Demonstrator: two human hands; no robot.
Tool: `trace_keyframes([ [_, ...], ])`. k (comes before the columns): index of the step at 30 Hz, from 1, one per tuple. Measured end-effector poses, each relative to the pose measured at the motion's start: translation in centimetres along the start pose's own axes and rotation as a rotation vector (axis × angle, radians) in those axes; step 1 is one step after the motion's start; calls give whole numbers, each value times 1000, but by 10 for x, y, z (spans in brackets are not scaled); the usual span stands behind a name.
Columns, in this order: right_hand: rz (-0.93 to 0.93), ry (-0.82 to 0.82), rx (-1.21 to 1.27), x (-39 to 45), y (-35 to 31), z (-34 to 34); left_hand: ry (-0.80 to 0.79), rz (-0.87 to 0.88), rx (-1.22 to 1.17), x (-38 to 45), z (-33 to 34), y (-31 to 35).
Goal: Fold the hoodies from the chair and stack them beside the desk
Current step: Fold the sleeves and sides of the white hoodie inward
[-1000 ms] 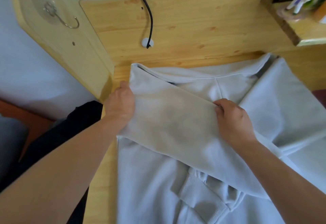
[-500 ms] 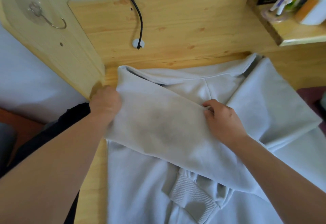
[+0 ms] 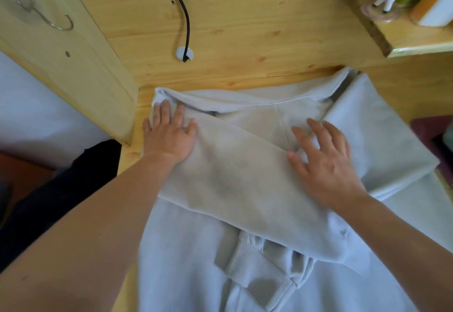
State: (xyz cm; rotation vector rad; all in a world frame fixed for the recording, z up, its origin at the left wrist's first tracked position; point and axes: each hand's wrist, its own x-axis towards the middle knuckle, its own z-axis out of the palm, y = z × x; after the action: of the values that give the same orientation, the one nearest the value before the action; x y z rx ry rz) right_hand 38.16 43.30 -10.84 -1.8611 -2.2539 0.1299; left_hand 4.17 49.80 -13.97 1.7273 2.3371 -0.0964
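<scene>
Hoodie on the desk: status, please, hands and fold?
Left hand and right hand open, flat on the folded-over sleeve. Light grey hoodie spread on the wooden desk, fold unfinished. Nothing in the way.

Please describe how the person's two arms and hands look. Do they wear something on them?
Both forearms are bare as far as the picture shows: no sleeves in view. The left hand and the right hand wear no gloves, and no rings, watch or bracelet are visible. The fingernails look short and unpainted.
</scene>
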Motion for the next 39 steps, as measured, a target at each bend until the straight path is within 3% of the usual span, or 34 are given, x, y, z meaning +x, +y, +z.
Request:
trace_keyframes([
  [2, 129, -159, -107, -11, 28, 1, 45, 23, 8, -2, 3, -2],
  [4, 255, -218, -71, -21, 51, 10, 60, 31, 39, -1, 4, -3],
  [8, 294, -203, -39, -21, 56, 18, 40, -65, 166, -15, -11, 26],
  [12, 279, -180, -5, -22, 58, 17, 308, 237, -131, -134, 5, 91],
  [16, 239, -116, 172, -31, 62, -4, 214, 324, -113, -256, 57, 112],
  [18, 137, 47, 161, -57, 61, -16, 163, 323, -69, -269, 73, 107],
  [20, 162, 67, 199, -91, 57, -24, 156, 318, -47, -268, 75, 106],
  [22, 333, -68, 325, -112, 55, -29, 190, 245, -74, -272, 69, 109],
  [24, 450, -192, 437, -116, 56, -35, 220, 14, -185, -287, 63, 110],
  [27, 444, -330, 489, -102, 56, -48, 142, -333, -340, -306, 52, 111],
  [31, 483, -500, 518, -86, 57, -70, -68, -444, -377, -283, 42, 102],
  [33, 551, -507, 608, -85, 62, -78, -126, -480, -474, -268, 36, 95],
  [35, 576, -505, 612, -92, 69, -79, -116, -455, -507, -269, 33, 91],
  [37, 532, -558, 460, -105, 73, -79, -69, -410, -389, -285, 35, 87],
  [39, 331, -402, 230, -121, 77, -76, 34, -422, -314, -312, 41, 78],
])
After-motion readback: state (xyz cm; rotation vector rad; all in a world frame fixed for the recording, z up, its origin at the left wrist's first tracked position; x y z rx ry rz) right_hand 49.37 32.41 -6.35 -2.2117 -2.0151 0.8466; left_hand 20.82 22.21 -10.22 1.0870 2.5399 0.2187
